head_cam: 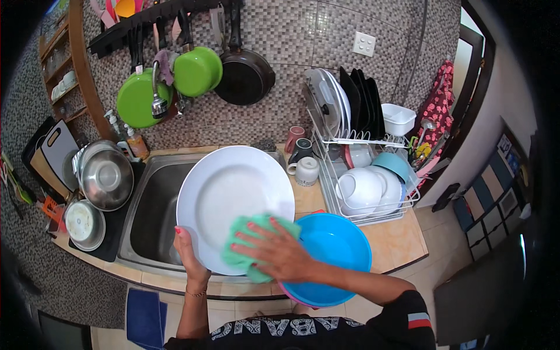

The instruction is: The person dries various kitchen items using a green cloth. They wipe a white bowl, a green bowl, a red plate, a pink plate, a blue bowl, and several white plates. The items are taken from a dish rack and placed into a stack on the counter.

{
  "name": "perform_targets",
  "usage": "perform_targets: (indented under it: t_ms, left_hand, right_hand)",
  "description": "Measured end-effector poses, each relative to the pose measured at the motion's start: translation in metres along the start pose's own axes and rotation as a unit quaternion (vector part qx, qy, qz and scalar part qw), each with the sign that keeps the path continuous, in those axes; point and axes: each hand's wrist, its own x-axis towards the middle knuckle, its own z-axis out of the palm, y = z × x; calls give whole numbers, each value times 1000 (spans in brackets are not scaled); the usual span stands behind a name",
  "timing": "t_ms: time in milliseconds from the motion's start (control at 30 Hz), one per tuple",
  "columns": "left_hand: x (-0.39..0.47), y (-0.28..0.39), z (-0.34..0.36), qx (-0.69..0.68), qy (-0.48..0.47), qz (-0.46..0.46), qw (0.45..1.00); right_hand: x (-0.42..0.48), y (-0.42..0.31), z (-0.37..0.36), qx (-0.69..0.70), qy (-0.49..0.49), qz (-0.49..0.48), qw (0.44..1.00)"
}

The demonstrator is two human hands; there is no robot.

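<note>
A large white plate (236,188) is held up over the steel sink (151,210), its face turned upward. My left hand (190,256) grips the plate's lower left rim, the thumb on top and the other fingers hidden beneath. Spread flat, my right hand (273,249) presses a green cloth (245,227) onto the lower right of the plate; the cloth is slightly blurred. Below my right forearm, at the counter's front edge, is a blue plastic basin (337,236), with a pink rim showing under it.
Right of the sink stand several mugs (306,170) and a white wire dish rack (326,192) with bowls, plates and black dishes. Steel bowls (107,175) rest on the left. Above hang a faucet (159,105), green pans (140,98) and a dark frying pan (245,78).
</note>
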Motion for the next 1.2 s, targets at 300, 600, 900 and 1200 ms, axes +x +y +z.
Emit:
perform_targets:
  t_ms: [300,600,900,1200]
  left_hand:
    - [-14,4,30,43,-109,-36,992]
    - [14,22,21,-99,-93,-141,981]
    - [52,35,14,-13,-184,-159,970]
    - [40,20,23,77,-85,-43,992]
  right_hand:
    - [50,44,-15,-114,159,72,978]
    - [9,-16,-27,-27,-52,-62,996]
    - [12,7,-61,145,144,18,979]
    - [13,46,-76,617,264,301,677]
